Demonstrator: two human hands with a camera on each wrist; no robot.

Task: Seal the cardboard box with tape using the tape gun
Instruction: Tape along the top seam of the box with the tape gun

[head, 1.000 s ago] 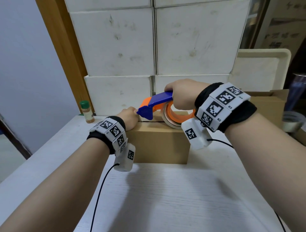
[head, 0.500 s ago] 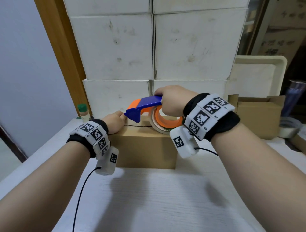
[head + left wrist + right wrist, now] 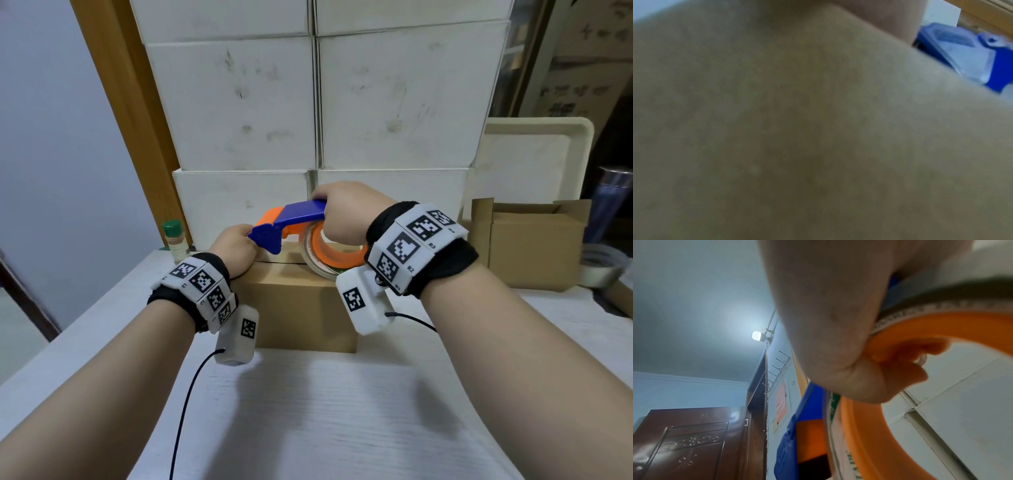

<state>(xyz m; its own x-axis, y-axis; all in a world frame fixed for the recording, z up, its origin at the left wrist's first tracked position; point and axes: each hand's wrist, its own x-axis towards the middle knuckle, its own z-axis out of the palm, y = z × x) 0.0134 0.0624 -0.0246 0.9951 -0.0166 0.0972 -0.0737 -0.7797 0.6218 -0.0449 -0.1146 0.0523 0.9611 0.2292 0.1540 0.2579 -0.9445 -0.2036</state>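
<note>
Overhead, the right hand point(image 3: 344, 212) grasps the tape gun point(image 3: 298, 236) over the cardboard box point(image 3: 294, 308) on the table point(image 3: 325, 411); the left hand point(image 3: 233, 248), grip unclear, steadies its left end. Wrist views show cardboard and fingers point(image 3: 900, 369) curled through the orange hub. Seam looks untaped; sealing seems barely begun.

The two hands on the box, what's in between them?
In the head view, the blue nose of the tape gun sits between the left hand and right hand, above the box.
</note>
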